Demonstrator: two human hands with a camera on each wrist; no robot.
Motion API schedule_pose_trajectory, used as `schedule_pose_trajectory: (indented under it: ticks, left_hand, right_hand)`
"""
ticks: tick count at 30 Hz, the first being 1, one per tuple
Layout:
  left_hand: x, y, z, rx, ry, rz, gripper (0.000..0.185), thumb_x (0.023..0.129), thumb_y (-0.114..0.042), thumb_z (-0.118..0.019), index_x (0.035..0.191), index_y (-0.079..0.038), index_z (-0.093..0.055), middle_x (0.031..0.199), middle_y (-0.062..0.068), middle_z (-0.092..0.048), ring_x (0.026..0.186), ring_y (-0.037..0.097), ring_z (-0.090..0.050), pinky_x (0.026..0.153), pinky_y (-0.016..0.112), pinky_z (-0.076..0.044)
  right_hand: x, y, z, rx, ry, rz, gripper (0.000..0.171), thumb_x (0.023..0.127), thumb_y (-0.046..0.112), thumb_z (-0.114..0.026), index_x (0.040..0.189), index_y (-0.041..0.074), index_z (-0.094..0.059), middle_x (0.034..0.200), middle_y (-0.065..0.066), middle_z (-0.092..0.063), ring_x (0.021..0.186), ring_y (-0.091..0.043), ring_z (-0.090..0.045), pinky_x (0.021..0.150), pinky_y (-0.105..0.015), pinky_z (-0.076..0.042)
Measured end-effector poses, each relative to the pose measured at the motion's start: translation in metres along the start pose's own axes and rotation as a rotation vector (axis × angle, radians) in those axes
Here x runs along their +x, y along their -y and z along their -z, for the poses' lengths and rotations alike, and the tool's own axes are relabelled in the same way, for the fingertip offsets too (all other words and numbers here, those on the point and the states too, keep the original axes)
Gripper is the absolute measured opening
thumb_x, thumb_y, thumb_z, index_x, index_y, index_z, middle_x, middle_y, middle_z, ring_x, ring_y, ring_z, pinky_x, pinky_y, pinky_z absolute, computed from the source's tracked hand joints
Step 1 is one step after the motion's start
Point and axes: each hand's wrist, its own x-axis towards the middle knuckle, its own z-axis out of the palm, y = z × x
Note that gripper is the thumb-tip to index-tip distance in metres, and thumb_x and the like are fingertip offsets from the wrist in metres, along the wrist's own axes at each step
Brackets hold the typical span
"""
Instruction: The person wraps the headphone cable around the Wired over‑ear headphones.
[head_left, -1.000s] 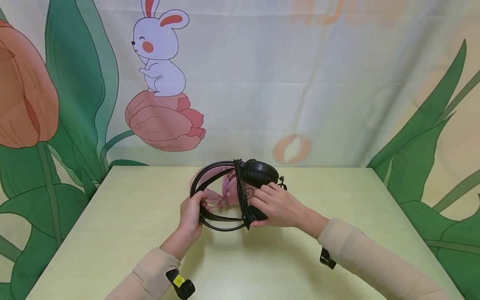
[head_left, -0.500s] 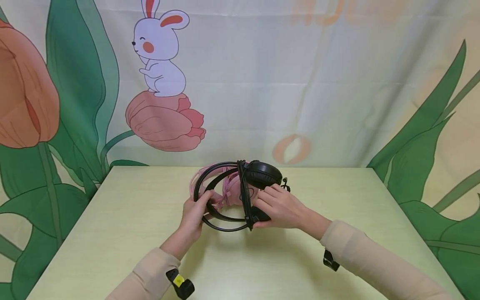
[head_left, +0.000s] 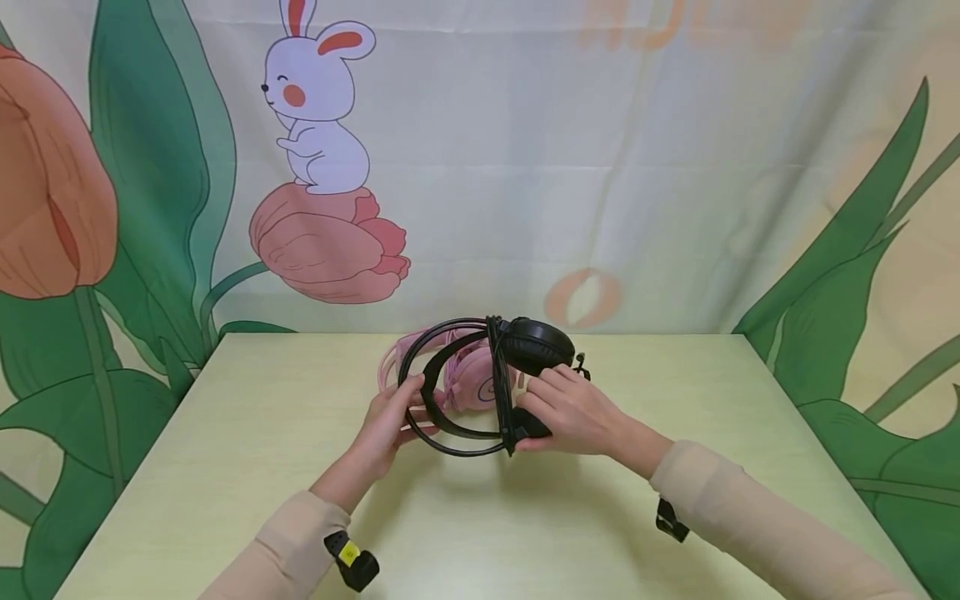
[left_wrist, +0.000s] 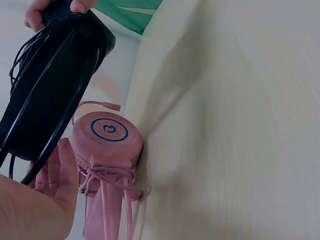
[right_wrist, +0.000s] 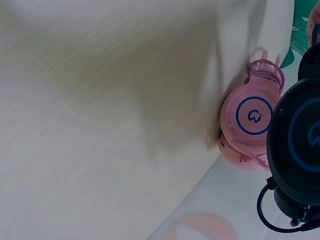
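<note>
A black headset (head_left: 537,346) with its cable bundled across the band is held above the table. My right hand (head_left: 573,410) grips it by the ear cups at its right side. My left hand (head_left: 382,423) is at the headband, thumb near the outer band and fingers extended beneath; in the left wrist view these fingers (left_wrist: 56,172) look loose beside the band. Behind the black headset lies a pink headset (head_left: 474,379) with its cable tied up, partly hidden. A round logo marks the pink ear cup (right_wrist: 251,115) in the right wrist view.
The pale wooden table (head_left: 247,467) reaches back to a printed cloth (head_left: 480,167) showing a rabbit and tulips. A small black camera (head_left: 352,560) is strapped at the left sleeve, another device (head_left: 671,520) at the right sleeve.
The black headset has shifted to the right with my right hand, uncovering more of the pink one. My left fingers have loosened and spread from the headband.
</note>
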Motion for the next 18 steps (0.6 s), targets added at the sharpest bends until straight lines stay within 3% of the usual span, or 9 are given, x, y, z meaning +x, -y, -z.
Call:
schedule_pose_trajectory:
  ticks: [8,18]
  left_hand:
    - [0.005,-0.003,0.010,0.106,-0.010,-0.005,0.040,0.092,-0.030,-0.046,0.115,0.001,-0.053,0.102,0.013,-0.063,0.083,0.021,-0.065,0.070,0.032,-0.055]
    - [0.013,0.002,0.037,0.313,-0.033,-0.008,0.039,0.093,-0.029,-0.048,0.116,0.002,-0.053,0.101,0.012,-0.065,0.084,0.022,-0.065,0.070,0.032,-0.055]
  right_hand:
    - [-0.006,-0.011,0.004,-0.008,-0.011,-0.048,0.053,0.077,0.059,-0.058,0.088,0.007,-0.057,0.077,-0.002,-0.051,0.069,-0.021,-0.045,0.062,-0.032,-0.039]
    - [-0.019,-0.028,0.010,-0.061,0.027,-0.150,0.053,0.078,0.057,-0.058,0.089,0.005,-0.056,0.078,-0.003,-0.051,0.069,-0.023,-0.044,0.061,-0.033,-0.038]
